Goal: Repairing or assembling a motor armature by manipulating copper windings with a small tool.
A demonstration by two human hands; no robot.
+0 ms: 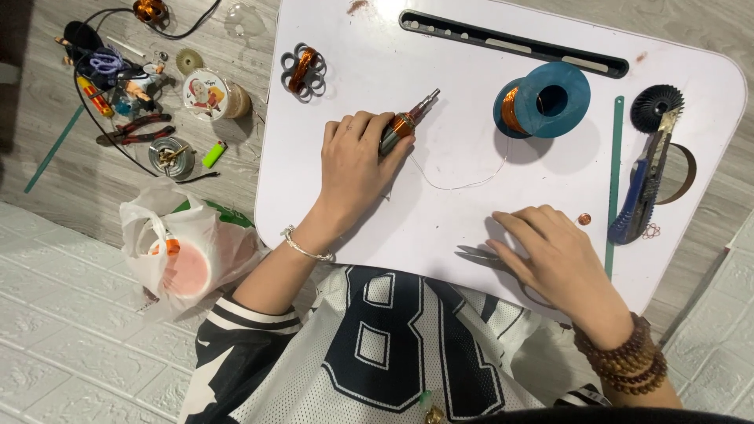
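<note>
While the floor off the desk's left edge holds the overflow — red-handled pliers (135, 128), a green lighter (214, 153), a round tin (206, 93) and a white plastic bag (188, 243) — the white desk (440, 228) keeps only what the hands need. Near its top left corner lies a small coil of copper wire (303, 69), out of the way. The left hand (357, 161) is closed around a metal rod tool (404, 122) with copper wound on its middle, pressing it flat to the desk so it cannot roll. A thin wire (459, 185) sags from it towards the blue spool (546, 100), which lies toward the top edge. The right hand (554, 255) lies flat and open near the bottom edge, fingers on small tweezers (475, 253); it grips nothing. Along the right edge sit a green ruler (613, 180) and a blue utility knife (640, 192) — within reach.
</note>
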